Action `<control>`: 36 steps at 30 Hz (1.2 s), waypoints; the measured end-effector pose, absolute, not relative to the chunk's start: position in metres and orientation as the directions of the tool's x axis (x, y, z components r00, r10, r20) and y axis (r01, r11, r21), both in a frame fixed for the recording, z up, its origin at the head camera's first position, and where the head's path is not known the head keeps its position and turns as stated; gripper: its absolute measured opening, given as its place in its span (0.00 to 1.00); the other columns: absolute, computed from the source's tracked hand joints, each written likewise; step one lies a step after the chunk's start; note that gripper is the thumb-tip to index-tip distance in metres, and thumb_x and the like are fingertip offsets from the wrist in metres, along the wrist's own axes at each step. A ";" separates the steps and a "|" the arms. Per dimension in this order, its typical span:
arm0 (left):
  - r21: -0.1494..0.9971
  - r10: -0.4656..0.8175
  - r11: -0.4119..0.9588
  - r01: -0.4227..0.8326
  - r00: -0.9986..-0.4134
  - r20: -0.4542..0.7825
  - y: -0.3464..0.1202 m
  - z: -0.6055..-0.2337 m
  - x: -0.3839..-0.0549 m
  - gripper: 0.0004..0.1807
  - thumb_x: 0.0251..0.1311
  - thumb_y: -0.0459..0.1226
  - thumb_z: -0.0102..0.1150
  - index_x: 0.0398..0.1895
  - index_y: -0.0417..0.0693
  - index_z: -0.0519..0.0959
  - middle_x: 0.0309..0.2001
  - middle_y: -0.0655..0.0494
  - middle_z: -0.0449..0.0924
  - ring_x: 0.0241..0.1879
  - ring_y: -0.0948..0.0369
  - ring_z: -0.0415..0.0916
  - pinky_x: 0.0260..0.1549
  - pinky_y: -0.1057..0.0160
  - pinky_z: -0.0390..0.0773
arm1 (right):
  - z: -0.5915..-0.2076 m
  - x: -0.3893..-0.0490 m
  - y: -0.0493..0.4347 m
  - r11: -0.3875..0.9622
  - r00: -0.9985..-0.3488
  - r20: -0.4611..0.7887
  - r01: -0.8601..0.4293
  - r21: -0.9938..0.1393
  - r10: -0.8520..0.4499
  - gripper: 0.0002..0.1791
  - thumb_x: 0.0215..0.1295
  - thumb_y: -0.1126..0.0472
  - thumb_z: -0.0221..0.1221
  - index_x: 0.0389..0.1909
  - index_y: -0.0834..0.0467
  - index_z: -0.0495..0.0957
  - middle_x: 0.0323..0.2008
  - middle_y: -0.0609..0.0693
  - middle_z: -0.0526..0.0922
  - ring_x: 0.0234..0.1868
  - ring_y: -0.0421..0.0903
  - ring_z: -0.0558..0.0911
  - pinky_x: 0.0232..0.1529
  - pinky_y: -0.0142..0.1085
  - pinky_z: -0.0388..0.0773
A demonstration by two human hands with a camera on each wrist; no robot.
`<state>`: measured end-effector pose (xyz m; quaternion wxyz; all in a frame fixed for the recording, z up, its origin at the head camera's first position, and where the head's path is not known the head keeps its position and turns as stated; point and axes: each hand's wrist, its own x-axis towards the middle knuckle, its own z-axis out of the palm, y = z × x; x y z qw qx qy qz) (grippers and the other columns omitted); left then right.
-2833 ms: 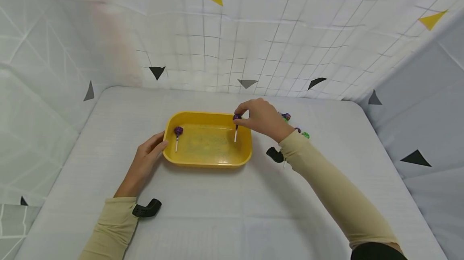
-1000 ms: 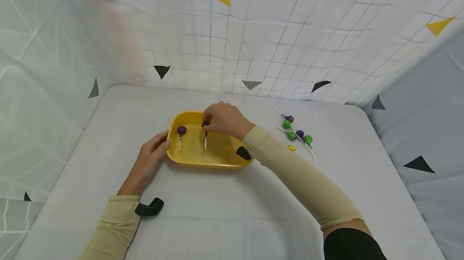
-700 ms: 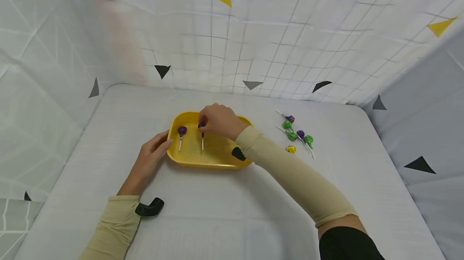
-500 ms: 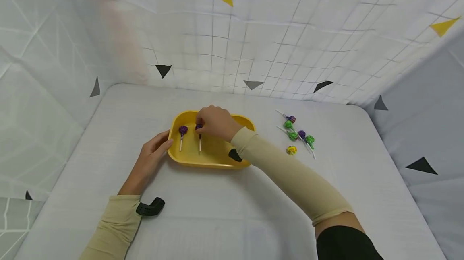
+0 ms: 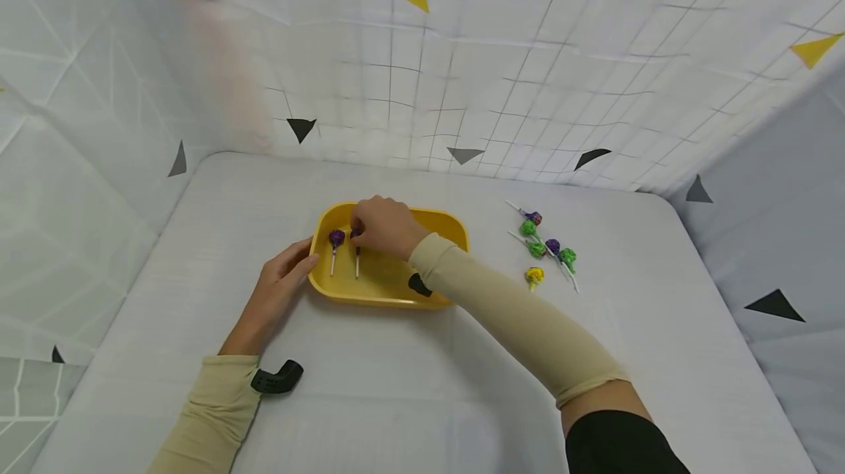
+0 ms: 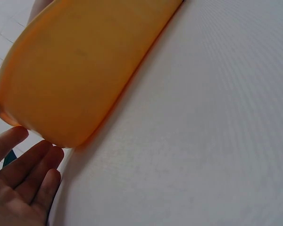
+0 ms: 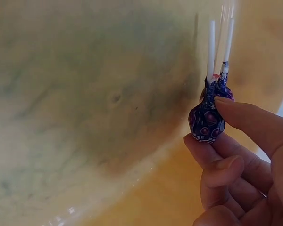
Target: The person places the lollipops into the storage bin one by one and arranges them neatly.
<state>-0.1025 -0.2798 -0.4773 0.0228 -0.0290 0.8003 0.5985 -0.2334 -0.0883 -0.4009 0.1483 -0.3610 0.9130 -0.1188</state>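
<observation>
Beige sleeves (image 5: 508, 309); black wrist pieces (image 5: 277, 377)

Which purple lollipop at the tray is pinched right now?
The purple lollipop nearer the middle of the tray: the right hand pinches its wrapped head. The other lollipop, closer to the left hand, is in no grip.

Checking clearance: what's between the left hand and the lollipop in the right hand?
In the head view, the left wall of the yellow tray and a second purple lollipop.
</observation>
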 end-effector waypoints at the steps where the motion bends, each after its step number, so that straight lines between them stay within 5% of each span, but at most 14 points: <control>1: 0.956 -0.021 0.283 -0.072 -0.997 -0.069 -0.280 -0.477 -0.103 0.31 0.79 0.51 0.50 0.78 0.46 0.65 0.78 0.48 0.65 0.79 0.50 0.60 0.78 0.45 0.62 | -0.401 -0.234 -0.089 0.713 -0.696 -0.187 -0.624 -0.320 -0.693 0.11 0.69 0.50 0.67 0.41 0.53 0.88 0.35 0.44 0.87 0.32 0.41 0.80 0.32 0.31 0.79; 36: 0.954 -0.024 0.292 -0.066 -0.998 -0.062 -0.281 -0.479 -0.103 0.32 0.79 0.52 0.49 0.78 0.46 0.65 0.78 0.48 0.65 0.78 0.50 0.61 0.77 0.45 0.64 | -0.411 -0.238 -0.096 0.711 -0.700 -0.175 -0.618 -0.336 -0.692 0.13 0.68 0.47 0.68 0.43 0.52 0.87 0.36 0.44 0.86 0.34 0.41 0.80 0.35 0.32 0.79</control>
